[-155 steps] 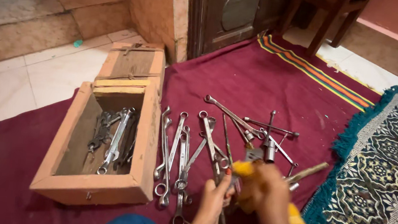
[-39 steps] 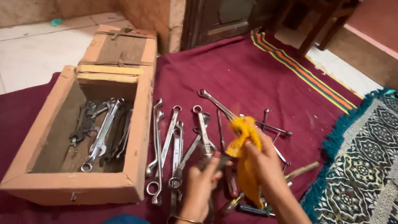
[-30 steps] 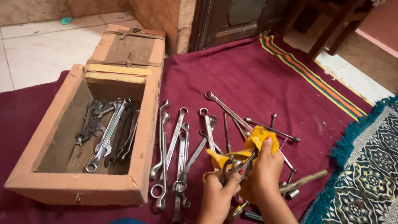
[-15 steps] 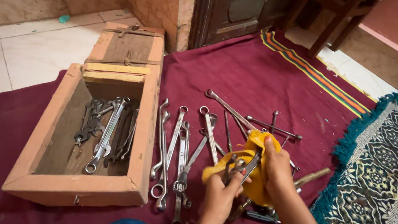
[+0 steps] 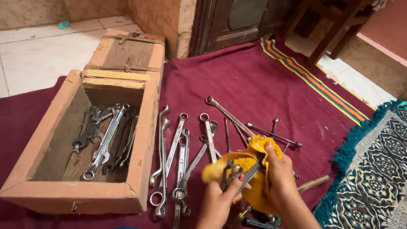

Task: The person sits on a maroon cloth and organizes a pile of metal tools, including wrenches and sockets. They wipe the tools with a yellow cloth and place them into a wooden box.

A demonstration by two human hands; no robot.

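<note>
Gripping a small metal tool [image 5: 237, 174] in my left hand [image 5: 217, 204], I have my fingers curled shut around its lower part, the thumb pressed on its front, so its two slim metal arms stick up above my fist. My right hand [image 5: 281, 173] is closed on a yellow cloth [image 5: 251, 182], fingers pinched over its top fold, and the cloth is wrapped against the upper end of the tool; exactly what kind of tool it is I cannot tell. Both hands are raised a little above a dark red mat [image 5: 274, 86]. Below and left of them a row of wrenches [image 5: 180, 152] lies side by side on the mat, with more thin tools [image 5: 261, 129] scattered just beyond my right hand. A wooden box [image 5: 142, 138] stands open at the left with more wrenches inside it. A patterned rug with a teal fringe [image 5: 384, 184] lies at the right, touching the mat's edge.
</note>
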